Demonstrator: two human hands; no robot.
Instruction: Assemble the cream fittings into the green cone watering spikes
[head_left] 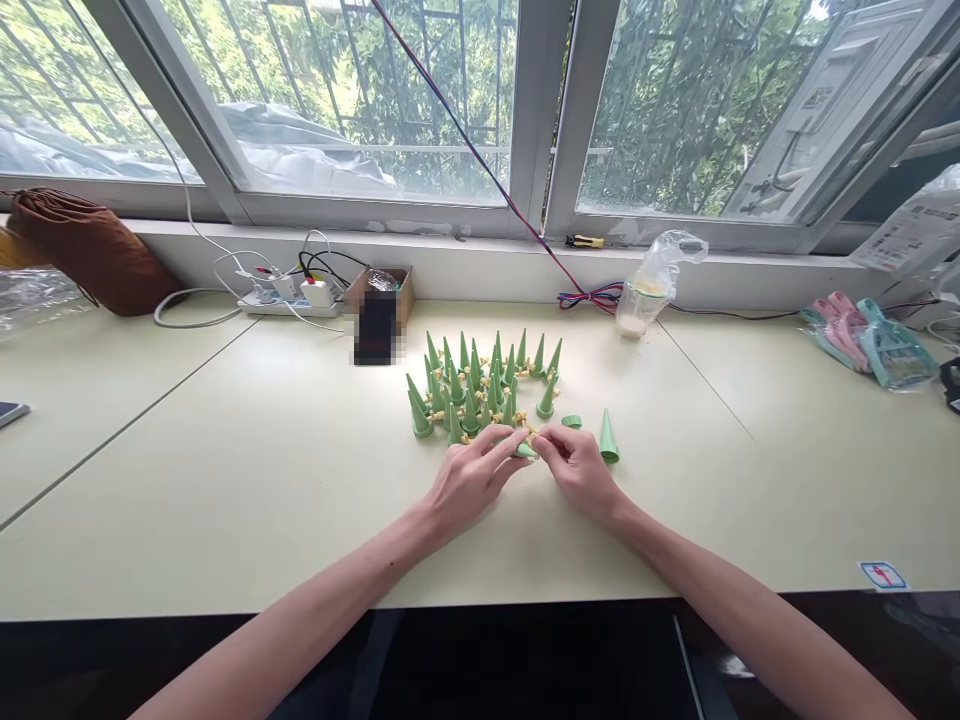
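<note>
My left hand [480,468] is closed on a green cone [524,451] that lies on its side under the fingers. Close beside it, my right hand [581,470] makes a pinch; whatever is between its fingertips is too small to name. A small yellowish piece [532,430] shows by the fingertips of both hands. Just beyond stands a cluster of upright green cones [470,410] with yellowish pieces among them. A single green cone [608,440] stands to the right of my right hand, and a short green ring [571,422] lies behind that hand.
A small cardboard box [405,300] with a dark pixelated object and a power strip [292,302] with cables sit at the back left. A plastic cup in a bag [641,300] and a red-blue cable [592,298] lie at the back. Packaged pink and teal items [870,335] are far right.
</note>
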